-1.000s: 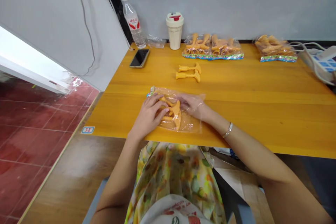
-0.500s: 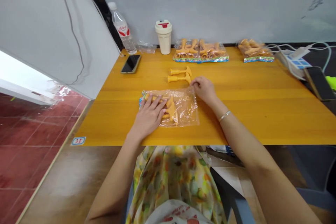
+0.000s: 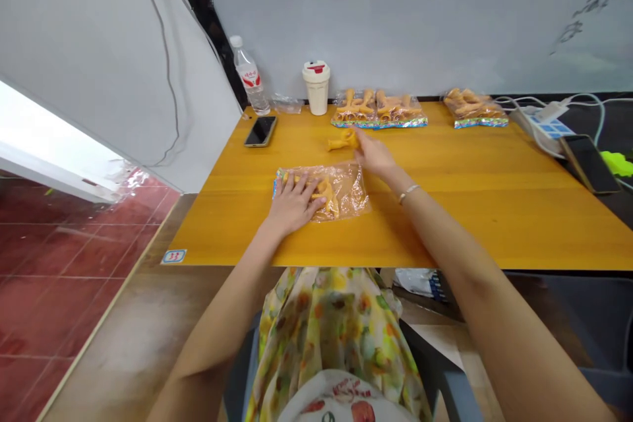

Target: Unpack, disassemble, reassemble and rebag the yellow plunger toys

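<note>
We have our left hand (image 3: 293, 204) lying flat on a clear bag (image 3: 354, 188), its fingers (image 3: 289, 184) spread and relaxed, grasping nothing. Its weight seems to pin the bag to the table (image 3: 445, 227) so that the film cannot slide. Inside the bag, beneath and just past those fingers, lie orange pieces (image 3: 324, 192) (the hand and creased film hide how many). Our right hand (image 3: 374, 155) reaches beyond the bag's far side, its fingers (image 3: 362, 142) extended toward a loose orange piece (image 3: 341, 142) on the wood. The fingertips touch it or sit just beside it, and we cannot tell whether they grasp it.

The bag sits left of the table's middle, a little back from the front edge (image 3: 346, 265), so both forearms have wood to cross. Along the far edge, near the wall (image 3: 420, 20), stand a water bottle (image 3: 248, 79), a cup (image 3: 316, 87), a filled bag (image 3: 379, 110) and another filled bag (image 3: 475, 109). A phone (image 3: 260, 131) lies near the table's left end, well apart from our hands. Far to the right are a power strip (image 3: 544, 125) and a second phone (image 3: 588, 163).
</note>
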Motion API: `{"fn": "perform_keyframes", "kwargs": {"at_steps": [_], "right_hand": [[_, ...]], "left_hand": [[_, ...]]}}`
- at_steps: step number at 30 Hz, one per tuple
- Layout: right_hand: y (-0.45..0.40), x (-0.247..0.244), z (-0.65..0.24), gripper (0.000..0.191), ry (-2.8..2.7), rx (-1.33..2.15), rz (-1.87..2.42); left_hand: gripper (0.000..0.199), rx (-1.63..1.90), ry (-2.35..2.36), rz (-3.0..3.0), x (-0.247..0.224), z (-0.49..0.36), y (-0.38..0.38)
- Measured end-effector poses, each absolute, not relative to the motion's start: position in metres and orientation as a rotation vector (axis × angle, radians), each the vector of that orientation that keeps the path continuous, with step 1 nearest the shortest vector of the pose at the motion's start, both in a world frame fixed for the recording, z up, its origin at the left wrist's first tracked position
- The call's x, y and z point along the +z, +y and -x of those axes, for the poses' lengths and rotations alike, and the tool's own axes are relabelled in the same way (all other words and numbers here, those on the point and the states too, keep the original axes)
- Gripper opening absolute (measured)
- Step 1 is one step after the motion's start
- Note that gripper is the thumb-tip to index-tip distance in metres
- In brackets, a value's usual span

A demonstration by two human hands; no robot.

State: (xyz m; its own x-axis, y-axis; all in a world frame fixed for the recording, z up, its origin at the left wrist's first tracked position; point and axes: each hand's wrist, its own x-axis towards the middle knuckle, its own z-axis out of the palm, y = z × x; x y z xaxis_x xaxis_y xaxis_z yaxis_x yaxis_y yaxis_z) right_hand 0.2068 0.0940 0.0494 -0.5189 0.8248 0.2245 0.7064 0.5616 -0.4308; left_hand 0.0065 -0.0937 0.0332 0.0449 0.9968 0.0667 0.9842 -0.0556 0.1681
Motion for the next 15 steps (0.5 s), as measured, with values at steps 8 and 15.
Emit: {"fn": "perform_keyframes", "kwargs": {"at_steps": [8, 15], "right_hand": [[0.054, 0.042, -0.297, 0.085, -1.484, 0.986, 1.197], [0.019, 0.039, -0.311, 0.055, -1.178, 1.198, 1.146]], "left_hand": [[0.085, 0.688, 1.924, -2.178, 0.035, -0.111, -0.063], [0.047, 0.422, 2.046, -2.07, 0.019, -0.123, -0.048]]}}
